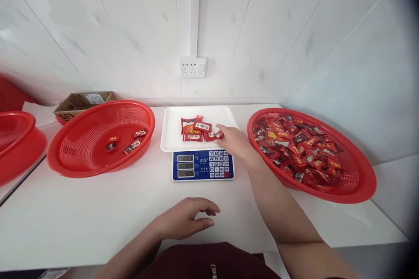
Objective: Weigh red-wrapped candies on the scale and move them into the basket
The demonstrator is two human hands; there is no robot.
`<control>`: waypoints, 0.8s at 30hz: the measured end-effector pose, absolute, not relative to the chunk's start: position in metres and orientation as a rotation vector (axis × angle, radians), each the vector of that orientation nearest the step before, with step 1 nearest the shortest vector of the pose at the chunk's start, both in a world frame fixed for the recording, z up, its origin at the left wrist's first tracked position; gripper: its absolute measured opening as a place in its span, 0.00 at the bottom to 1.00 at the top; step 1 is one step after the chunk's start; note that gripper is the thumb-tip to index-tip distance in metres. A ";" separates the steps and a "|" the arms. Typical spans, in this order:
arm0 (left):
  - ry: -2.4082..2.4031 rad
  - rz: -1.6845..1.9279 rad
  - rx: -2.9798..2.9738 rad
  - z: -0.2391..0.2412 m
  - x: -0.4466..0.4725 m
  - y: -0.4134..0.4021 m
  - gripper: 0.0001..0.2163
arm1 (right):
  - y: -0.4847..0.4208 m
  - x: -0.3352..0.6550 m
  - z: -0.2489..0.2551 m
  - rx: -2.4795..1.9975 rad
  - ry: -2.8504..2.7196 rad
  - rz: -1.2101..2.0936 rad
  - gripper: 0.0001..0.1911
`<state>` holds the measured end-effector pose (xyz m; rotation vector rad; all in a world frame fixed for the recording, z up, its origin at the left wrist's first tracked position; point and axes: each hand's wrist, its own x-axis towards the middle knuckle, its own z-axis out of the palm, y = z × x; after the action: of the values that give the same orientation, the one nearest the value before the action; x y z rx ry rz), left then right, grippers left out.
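A white scale tray point(173, 137) on a blue-fronted digital scale point(203, 165) holds a small pile of red snack packets point(196, 130). My right hand point(234, 141) reaches over the tray's right edge, fingers pinched on a red packet point(218, 133) at the edge of the pile. My left hand point(188, 218) rests on the white table near the front edge, fingers loosely curled, holding nothing. A red basket point(356, 183) on the right is full of red packets. A red basket point(85, 157) on the left holds three packets point(126, 141).
A cardboard box point(81, 102) sits behind the left basket. Another red basin point(16, 139) stands at the far left on a separate surface. A wall socket point(193, 67) is on the tiled wall above the scale. The wall closes in on the right.
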<state>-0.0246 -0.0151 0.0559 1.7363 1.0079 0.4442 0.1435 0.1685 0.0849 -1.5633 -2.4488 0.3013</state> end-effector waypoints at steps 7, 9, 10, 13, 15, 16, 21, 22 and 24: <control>1.015 0.472 1.701 0.052 -0.027 -0.015 0.13 | 0.176 0.150 0.094 -1.515 -2.392 0.313 0.21; 1.013 0.471 1.695 0.051 -0.026 -0.015 0.13 | 0.182 0.145 0.095 -1.478 -2.354 0.290 0.22; 1.010 0.470 1.695 0.051 -0.026 -0.015 0.13 | 0.186 0.141 0.096 -1.440 -2.344 0.288 0.23; 1.009 0.474 1.689 0.050 -0.026 -0.015 0.13 | 0.199 0.127 0.097 -1.239 -2.337 0.354 0.27; 1.020 0.482 1.679 0.050 -0.027 -0.015 0.12 | 0.203 0.122 0.096 -1.108 -2.304 0.413 0.27; 1.027 0.487 1.676 0.049 -0.028 -0.015 0.12 | 0.201 0.121 0.095 -1.065 -2.270 0.438 0.27; 1.031 0.510 1.701 0.048 -0.030 -0.013 0.12 | 0.157 0.142 0.092 -1.024 -2.013 0.652 0.17; 1.023 0.512 1.712 0.048 -0.029 -0.013 0.12 | 0.143 0.149 0.090 -1.032 -1.978 0.737 0.16; 0.999 0.511 1.737 0.049 -0.027 -0.012 0.13 | 0.115 0.162 0.084 -1.018 -1.951 0.988 0.15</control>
<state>-0.0274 -0.0118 0.0488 1.7370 0.9985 0.5107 0.1622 0.1150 0.0843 -1.0176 -1.9514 0.9885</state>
